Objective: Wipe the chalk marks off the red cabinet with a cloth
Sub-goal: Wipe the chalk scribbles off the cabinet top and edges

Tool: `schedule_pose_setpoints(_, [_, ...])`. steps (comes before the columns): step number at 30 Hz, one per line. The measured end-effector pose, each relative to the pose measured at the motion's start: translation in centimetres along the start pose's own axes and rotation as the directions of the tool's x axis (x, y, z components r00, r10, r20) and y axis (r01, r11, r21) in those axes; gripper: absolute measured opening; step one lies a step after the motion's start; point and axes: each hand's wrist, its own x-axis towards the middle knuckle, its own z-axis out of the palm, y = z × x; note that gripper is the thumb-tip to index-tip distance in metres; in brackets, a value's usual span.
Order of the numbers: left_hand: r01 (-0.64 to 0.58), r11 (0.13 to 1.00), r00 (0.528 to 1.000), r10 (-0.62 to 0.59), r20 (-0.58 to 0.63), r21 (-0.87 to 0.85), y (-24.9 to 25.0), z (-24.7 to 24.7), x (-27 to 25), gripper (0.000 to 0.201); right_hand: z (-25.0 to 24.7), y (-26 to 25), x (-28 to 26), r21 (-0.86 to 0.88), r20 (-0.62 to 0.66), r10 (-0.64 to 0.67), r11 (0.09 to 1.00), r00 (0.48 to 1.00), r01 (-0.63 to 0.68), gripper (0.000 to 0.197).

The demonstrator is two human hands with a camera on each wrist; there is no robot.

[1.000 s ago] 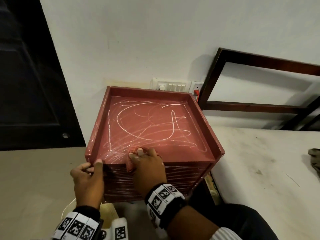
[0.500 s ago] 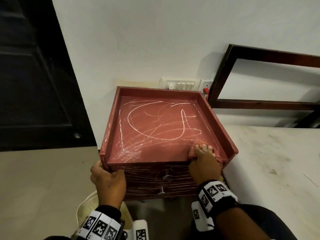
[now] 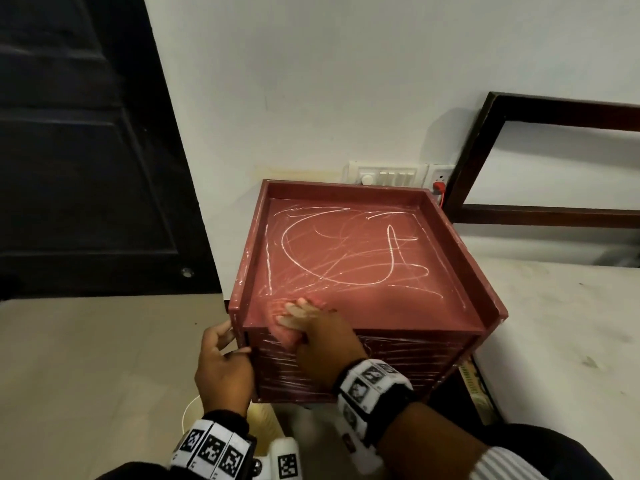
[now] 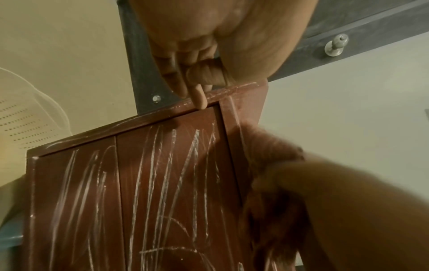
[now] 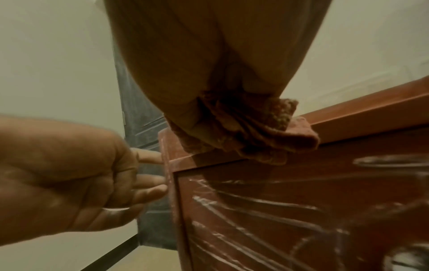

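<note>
The red cabinet (image 3: 363, 268) stands against the wall, with white chalk marks (image 3: 391, 244) scrawled over its tray-like top and its drawer front (image 4: 162, 183). My right hand (image 3: 322, 341) holds a bunched reddish cloth (image 3: 282, 329) and presses it on the top at the front left edge; the cloth (image 5: 267, 132) hangs a little over the front lip. My left hand (image 3: 221, 362) grips the cabinet's front left corner, thumb on the front and fingers (image 5: 148, 185) on the left side.
A dark door (image 3: 86, 150) is at the left. A switch panel (image 3: 388, 174) with a red plug (image 3: 439, 187) sits behind the cabinet. A dark wooden frame (image 3: 485, 150) leans on the wall above a white surface (image 3: 554, 341) at the right. A pale perforated basket (image 3: 194, 415) sits below my left hand.
My right hand swept the cloth along the top's front edge, from the middle to the right corner, then back to the left. My left hand stayed at the front left corner.
</note>
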Motion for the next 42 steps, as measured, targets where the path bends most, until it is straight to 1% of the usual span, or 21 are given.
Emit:
schedule_pose_setpoints(3, [-0.008,1.0,1.0,0.008,-0.006,-0.016,-0.1,0.2,0.1,0.049,-0.6,3.3,-3.1,0.088,-0.082,0.146,0.986,0.986,-0.139,0.041])
schedule_pose_setpoints(6, [-0.016,0.999,1.0,0.016,-0.011,-0.046,-0.2,-0.1,0.4,0.046,0.2,3.8,-3.3,0.066,-0.092,0.194,0.98,0.977,-0.189,0.047])
schedule_pose_setpoints(8, [-0.013,0.998,1.0,0.013,-0.002,-0.054,-0.2,-0.4,0.4,0.047,0.5,2.9,-1.8,0.034,-0.061,0.187,0.982,0.98,-0.186,0.047])
schedule_pose_setpoints(10, [-0.014,0.998,1.0,0.014,0.005,-0.054,-0.4,-0.6,0.5,0.051,0.5,1.9,0.6,-0.017,-0.014,0.149,0.989,0.989,-0.149,0.056])
schedule_pose_setpoints(13, [-0.013,0.998,1.0,0.014,0.026,-0.057,-0.4,-0.7,0.5,0.056,0.5,0.1,5.2,-0.149,0.115,0.084,0.987,0.99,-0.066,0.053])
schedule_pose_setpoints(16, [-0.018,0.999,0.999,0.02,0.048,-0.042,-0.1,-1.0,0.4,0.062,-0.1,-2.1,7.6,-0.179,0.221,0.154,0.977,0.963,-0.115,0.063])
schedule_pose_setpoints(20, [-0.025,0.999,0.998,0.026,0.055,-0.029,-0.2,-1.6,0.8,0.074,0.5,-3.8,4.4,-0.158,0.156,0.045,0.987,0.987,-0.02,0.055])
schedule_pose_setpoints(22, [0.0,1.0,0.999,0.002,0.051,-0.024,-0.1,-1.8,0.9,0.071,1.3,-4.2,2.6,-0.115,0.122,0.016,0.993,0.992,-0.002,0.051])
schedule_pose_setpoints(24, [0.026,1.0,0.998,-0.025,0.051,-0.01,0.3,-2.1,0.8,0.068,1.6,-4.4,2.4,-0.078,0.088,0.019,0.997,0.996,-0.012,0.046])
schedule_pose_setpoints(27, [0.021,1.0,0.996,-0.023,0.09,0.02,0.5,-2.5,0.7,0.07,0.8,-4.3,5.0,-0.107,0.072,0.046,0.994,0.996,-0.038,0.037])
schedule_pose_setpoints(30, [0.019,0.999,0.993,-0.024,0.117,0.045,0.9,-3.0,0.1,0.072,-0.4,-3.4,7.1,0.057,0.091,0.2,0.977,0.976,-0.205,0.038])
schedule_pose_setpoints(32, [0.023,0.999,0.992,-0.027,0.122,0.035,1.0,-3.0,-0.1,0.069,-1.8,-2.6,7.1,0.269,0.113,0.216,0.933,0.97,-0.239,0.03])
schedule_pose_setpoints(33, [0.024,1.0,0.993,-0.026,0.116,0.02,1.0,-3.2,-0.2,0.067,-2.7,-2.8,6.6,0.401,0.063,0.226,0.886,0.972,-0.232,0.029])
schedule_pose_setpoints(34, [0.021,1.0,0.994,-0.021,0.112,0.008,1.0,-3.3,-0.3,0.066,-3.7,-3.2,5.7,0.514,-0.04,0.246,0.836,0.968,-0.191,0.029])
schedule_pose_setpoints(36, [-0.004,1.0,0.993,0.002,0.116,0.016,0.9,-3.3,0.0,0.066,-4.3,-4.6,4.5,0.564,-0.211,0.213,0.824,0.954,-0.059,0.033])
schedule_pose_setpoints(37, [-0.018,0.999,0.993,0.014,0.115,0.036,0.7,-3.2,0.3,0.065,-4.2,-5.5,4.2,0.508,-0.221,0.134,0.861,0.966,-0.004,0.034])
schedule_pose_setpoints(38, [-0.027,0.998,0.994,0.021,0.11,0.054,0.6,-3.2,0.5,0.065,-3.7,-6.5,4.1,0.38,-0.176,0.029,0.924,0.984,0.04,0.036])
schedule_pose_setpoints(39, [-0.033,0.997,0.994,0.026,0.102,0.063,0.5,-3.1,0.7,0.066,-3.0,-7.3,4.1,0.209,-0.09,-0.075,0.973,0.993,0.093,0.038])
schedule_pose_setpoints(40, [-0.042,0.997,0.995,0.036,0.095,0.067,0.3,-3.1,0.8,0.067,-2.3,-8.0,4.2,0.053,0.002,-0.141,0.989,0.99,0.141,0.041])
schedule_pose_setpoints(41, [-0.053,0.996,0.995,0.046,0.094,0.073,0.2,-3.0,1.0,0.068,-2.0,-8.3,4.5,-0.048,0.059,-0.146,0.988,0.987,0.149,0.045])
schedule_pose_setpoints(42, [-0.067,0.994,0.994,0.059,0.097,0.083,0.1,-3.0,1.0,0.068,-2.1,-8.5,4.8,-0.087,0.081,-0.125,0.987,0.989,0.132,0.046])
